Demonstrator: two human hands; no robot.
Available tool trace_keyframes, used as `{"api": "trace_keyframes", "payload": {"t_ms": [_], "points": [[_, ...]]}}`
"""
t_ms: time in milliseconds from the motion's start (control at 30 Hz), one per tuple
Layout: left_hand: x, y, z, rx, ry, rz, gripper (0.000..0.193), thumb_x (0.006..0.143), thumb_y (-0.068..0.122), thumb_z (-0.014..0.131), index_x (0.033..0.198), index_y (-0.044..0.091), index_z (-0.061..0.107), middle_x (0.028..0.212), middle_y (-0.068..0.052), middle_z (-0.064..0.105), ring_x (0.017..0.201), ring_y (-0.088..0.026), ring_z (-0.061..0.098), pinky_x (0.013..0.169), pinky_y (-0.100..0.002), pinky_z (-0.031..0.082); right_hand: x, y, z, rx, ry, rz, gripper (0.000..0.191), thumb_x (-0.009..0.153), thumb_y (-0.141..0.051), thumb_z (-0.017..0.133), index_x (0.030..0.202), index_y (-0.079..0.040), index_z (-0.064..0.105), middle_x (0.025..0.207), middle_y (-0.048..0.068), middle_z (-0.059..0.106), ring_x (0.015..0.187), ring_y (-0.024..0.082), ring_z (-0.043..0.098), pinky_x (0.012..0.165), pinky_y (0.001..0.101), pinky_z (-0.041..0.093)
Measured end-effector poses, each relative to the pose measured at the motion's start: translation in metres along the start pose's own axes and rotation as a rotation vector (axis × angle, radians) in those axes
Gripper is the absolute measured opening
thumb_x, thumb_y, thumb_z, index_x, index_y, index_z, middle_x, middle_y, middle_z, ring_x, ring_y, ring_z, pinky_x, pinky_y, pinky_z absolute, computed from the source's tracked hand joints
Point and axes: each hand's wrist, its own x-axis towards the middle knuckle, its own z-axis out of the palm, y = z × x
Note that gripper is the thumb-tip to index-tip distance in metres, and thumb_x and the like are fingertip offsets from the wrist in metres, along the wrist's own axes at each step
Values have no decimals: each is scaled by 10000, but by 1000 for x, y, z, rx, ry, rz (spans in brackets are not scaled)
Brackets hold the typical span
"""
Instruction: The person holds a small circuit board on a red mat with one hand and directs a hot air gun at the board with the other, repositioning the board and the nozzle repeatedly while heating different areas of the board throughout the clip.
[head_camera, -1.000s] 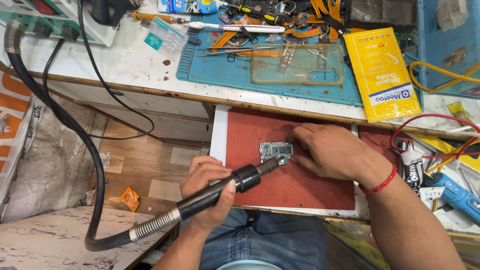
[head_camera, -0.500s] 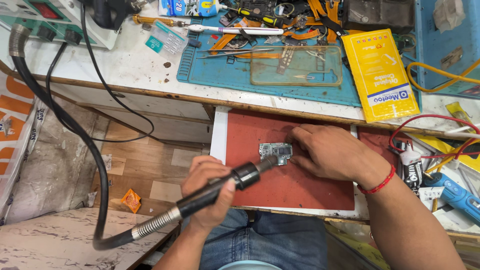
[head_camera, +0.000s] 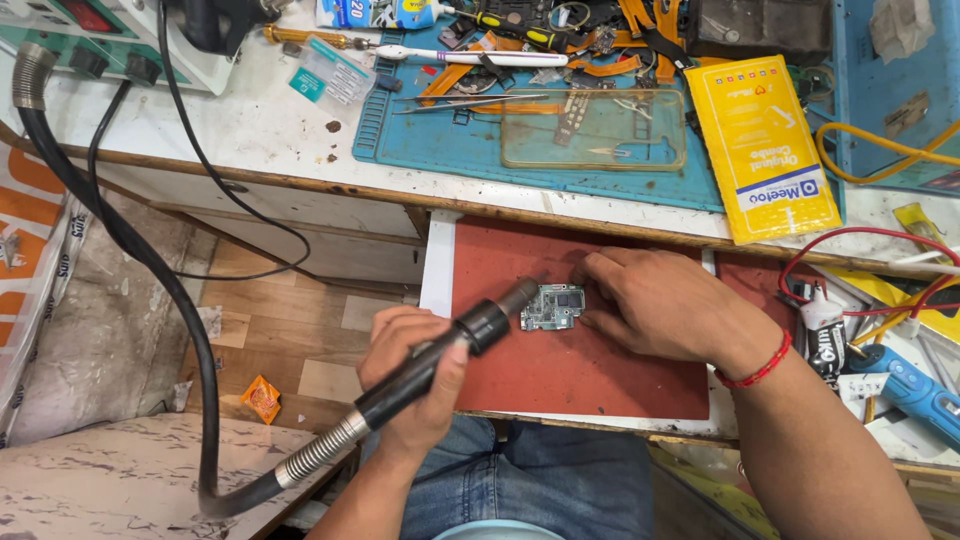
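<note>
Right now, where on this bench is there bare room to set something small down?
The red mat is bare nearer the person than the circuit board, between the left hand holding the hot-air handle and the right hand. The white bench top left of the blue mat is mostly open. The blue mat and right edge are crowded with tools.

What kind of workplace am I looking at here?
Most likely a small electronics repair bench. The left hand holds a hot-air wand aimed at a small circuit board that the right hand steadies on a red mat. A blue work mat behind carries tweezers and flex cables.
</note>
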Motion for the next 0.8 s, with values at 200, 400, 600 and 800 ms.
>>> {"api": "trace_keyframes", "payload": {"t_ms": [200,400,600,800], "points": [[3,3,-3,16,-66,51,211,878,249,755,917,56,678,884,-83,735,877,-221,713,930,-406,557,1,0,2,-1,-3,8,424,831,-322,705,1165,-87,592,954,172,697,950,389,668,813,512,522],[3,4,-5,4,-88,69,220,860,244,760,912,47,679,899,-91,731,911,-252,694,928,-409,552,2,2,4,17,4,1,417,837,-316,695,1182,-102,601,949,157,699,944,377,672,813,500,526],[-4,-5,-4,-45,-42,42,178,831,230,718,865,61,670,849,-80,734,832,-198,706,917,-412,567,2,-2,-1,60,69,-106,524,799,-295,714,1271,-108,586,1081,130,656,975,367,662,802,482,536],[-8,-4,-8,-2,63,16,158,852,186,694,883,35,660,843,-95,703,878,-252,661,926,-404,552,5,-14,-2,53,44,-100,684,763,-403,783,1364,-149,577,1177,123,613,941,382,649,786,483,535]]}}
